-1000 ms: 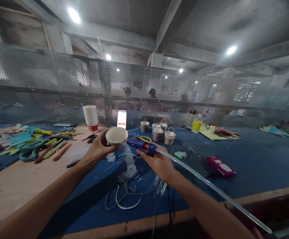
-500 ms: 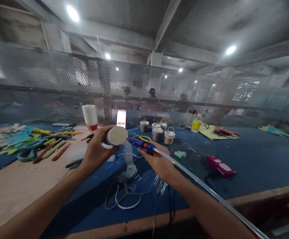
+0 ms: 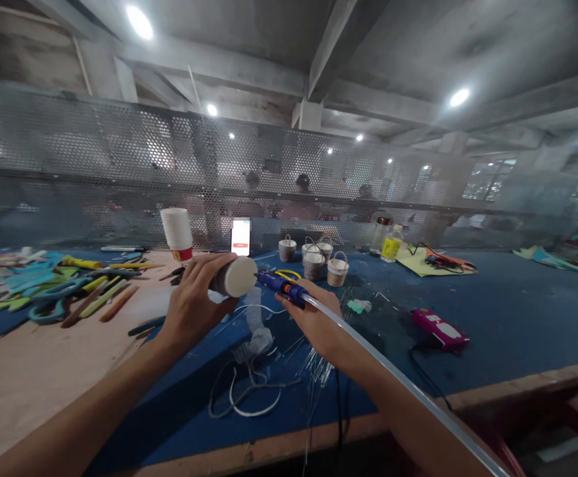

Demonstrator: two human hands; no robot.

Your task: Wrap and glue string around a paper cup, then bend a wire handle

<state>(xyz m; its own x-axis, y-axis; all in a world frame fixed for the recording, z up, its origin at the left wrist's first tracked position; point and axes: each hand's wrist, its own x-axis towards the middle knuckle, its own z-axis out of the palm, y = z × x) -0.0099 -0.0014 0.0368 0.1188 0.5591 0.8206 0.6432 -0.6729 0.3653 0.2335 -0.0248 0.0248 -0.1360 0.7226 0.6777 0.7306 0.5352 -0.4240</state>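
Observation:
My left hand (image 3: 194, 301) is wrapped round a white paper cup (image 3: 236, 276), held on its side with its flat bottom turned toward me. My right hand (image 3: 316, 318) grips a blue hot-glue gun (image 3: 282, 285) whose nozzle touches the cup's bottom edge. A long clear glue stick (image 3: 398, 377) runs back from the gun along my right forearm. Both hands hover above the blue table mat (image 3: 492, 318).
White cord loops (image 3: 249, 391) and thin wires lie below my hands. Several small finished cup-baskets (image 3: 313, 262), a stack of paper cups (image 3: 177, 233), a lit phone (image 3: 240, 237), two bottles (image 3: 393, 246), a pink glue gun (image 3: 441, 329) and scissors and foam strips (image 3: 65, 291) surround. Mesh screen behind, with people beyond.
My left hand has turned the cup from mouth-up to lying on its side, bottom facing me. The glue gun's tip has stayed at the cup's edge.

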